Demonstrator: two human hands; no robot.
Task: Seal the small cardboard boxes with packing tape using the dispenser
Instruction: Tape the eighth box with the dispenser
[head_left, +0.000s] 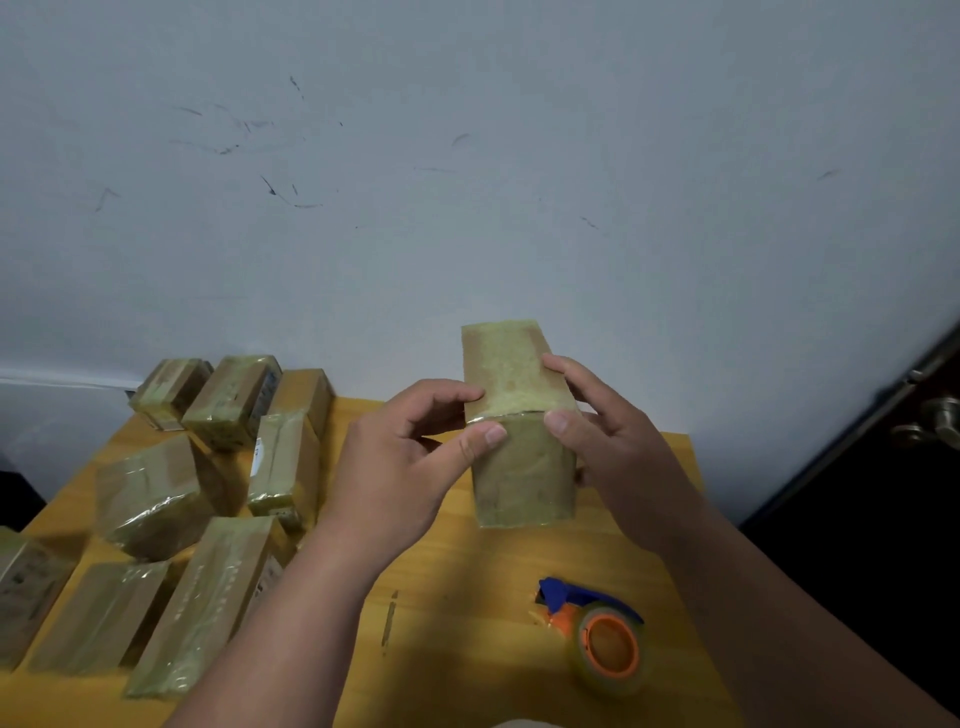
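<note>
Both hands are gripping a small tape-wrapped brown cardboard box (519, 421) above the yellow wooden table (467, 597): left hand (400, 457) pinching its left edge, right hand (613, 436) clasping its right side.

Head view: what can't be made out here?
- Held box, head view: far and side faces hidden by left hand and right hand.
- Tape dispenser: cutter blurred.
- Box labels: too small.
- Left pile box: cut by edge.
</note>
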